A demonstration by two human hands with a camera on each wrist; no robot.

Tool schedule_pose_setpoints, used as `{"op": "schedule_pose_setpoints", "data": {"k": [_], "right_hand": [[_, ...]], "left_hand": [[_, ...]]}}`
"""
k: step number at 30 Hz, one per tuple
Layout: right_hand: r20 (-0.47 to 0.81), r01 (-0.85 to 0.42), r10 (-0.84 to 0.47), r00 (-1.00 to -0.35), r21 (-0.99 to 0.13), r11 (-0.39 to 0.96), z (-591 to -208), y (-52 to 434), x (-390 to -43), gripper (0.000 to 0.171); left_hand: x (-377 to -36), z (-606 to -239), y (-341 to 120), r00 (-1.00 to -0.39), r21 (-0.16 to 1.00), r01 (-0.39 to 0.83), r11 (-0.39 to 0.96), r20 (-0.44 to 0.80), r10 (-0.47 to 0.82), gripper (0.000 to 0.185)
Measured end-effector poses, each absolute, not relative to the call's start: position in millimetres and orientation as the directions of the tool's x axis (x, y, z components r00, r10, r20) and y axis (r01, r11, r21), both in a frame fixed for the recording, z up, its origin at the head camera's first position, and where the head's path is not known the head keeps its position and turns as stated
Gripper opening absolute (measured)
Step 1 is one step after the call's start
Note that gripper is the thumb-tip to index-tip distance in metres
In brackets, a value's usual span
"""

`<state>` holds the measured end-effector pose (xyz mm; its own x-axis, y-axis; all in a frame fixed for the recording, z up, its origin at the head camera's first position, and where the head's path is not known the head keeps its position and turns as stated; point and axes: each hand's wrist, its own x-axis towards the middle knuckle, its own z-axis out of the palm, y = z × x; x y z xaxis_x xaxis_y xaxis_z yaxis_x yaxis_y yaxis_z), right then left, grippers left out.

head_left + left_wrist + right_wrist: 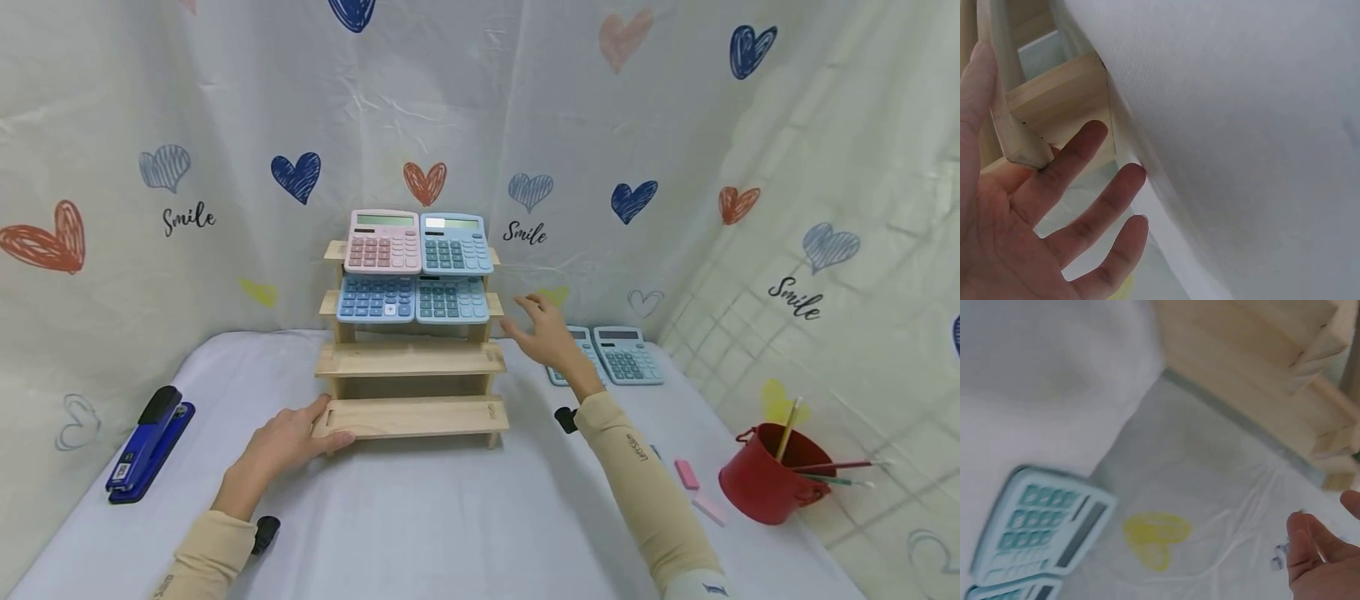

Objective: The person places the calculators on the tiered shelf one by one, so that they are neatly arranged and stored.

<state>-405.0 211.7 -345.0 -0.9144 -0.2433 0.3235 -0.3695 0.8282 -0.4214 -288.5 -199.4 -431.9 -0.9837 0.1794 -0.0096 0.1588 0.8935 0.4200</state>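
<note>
1. Head view: a pale wooden 4-tier stepped display rack [411,367] is standing mid-table on the white cloth-covered table [420,517], carrying 4 pastel calculators [416,267] on its 2 upper tiers. The left hand [288,440] is resting relaxed fingers against the lowest tier's left end; the right hand [546,329] is hovering spread beside the rack, holding nothing. Heart-printed white sheeting [225,125] is enclosing the table.
2. Left wrist view: the left hand's fingers [1066,165] are lying straight, touching the tier's corner.
3. Right wrist view: the right hand's fingertips [1310,540] are showing loosely extended above 2 light blue calculators [1035,531] lying on the cloth.

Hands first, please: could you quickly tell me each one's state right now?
Left hand: open, fingers resting on the tiered wooden display rack.
Right hand: open, holding nothing.
</note>
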Motion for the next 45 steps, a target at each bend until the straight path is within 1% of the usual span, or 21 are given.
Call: {"op": "schedule_pose_setpoints", "data": {"k": [4, 9, 13, 15, 20, 25, 34, 45], "right_hand": [[0.260, -0.252, -0.155, -0.953, -0.399, 0.881, -361, 238, -410, 0.073], [0.134, -0.098, -0.061, -0.989, -0.291, 0.952, -385, 270, -419, 0.084], [0.029, -0.004, 0.003, -1.000, -0.236, 0.972, -402, 290, -423, 0.088], [-0.005, 0.014, 0.014, -1.000, -0.221, 0.975, -409, 298, -425, 0.090], [-0.075, 0.046, 0.029, -0.997, -0.242, 0.969, -423, 308, -430, 0.096], [-0.134, 0.107, 0.076, -0.988, -0.234, 0.966, -428, 311, -437, 0.103], [-0.159, 0.173, 0.143, -0.977, -0.194, 0.966, -433, 310, -445, 0.106], [-0.167, 0.153, 0.125, -0.978, -0.165, 0.974, -427, 300, -437, 0.104]], "left_hand": [[-287, -431, -201, -0.984, 0.422, 0.157, 0.893, -0.010, 0.178, 0.100], [-287, -431, -201, -0.985, 0.423, 0.150, 0.894, -0.015, 0.172, 0.100], [-287, -431, -201, -0.984, 0.425, 0.153, 0.892, -0.016, 0.177, 0.099], [-288, -431, -200, -0.984, 0.426, 0.155, 0.891, -0.015, 0.178, 0.099], [-288, -434, -200, -0.984, 0.422, 0.146, 0.895, -0.032, 0.176, 0.099], [-289, -433, -199, -0.985, 0.423, 0.146, 0.894, -0.026, 0.173, 0.097], [-289, -431, -198, -0.983, 0.427, 0.140, 0.893, -0.044, 0.176, 0.098], [-290, -431, -200, -0.984, 0.421, 0.143, 0.896, -0.034, 0.173, 0.098]]}}
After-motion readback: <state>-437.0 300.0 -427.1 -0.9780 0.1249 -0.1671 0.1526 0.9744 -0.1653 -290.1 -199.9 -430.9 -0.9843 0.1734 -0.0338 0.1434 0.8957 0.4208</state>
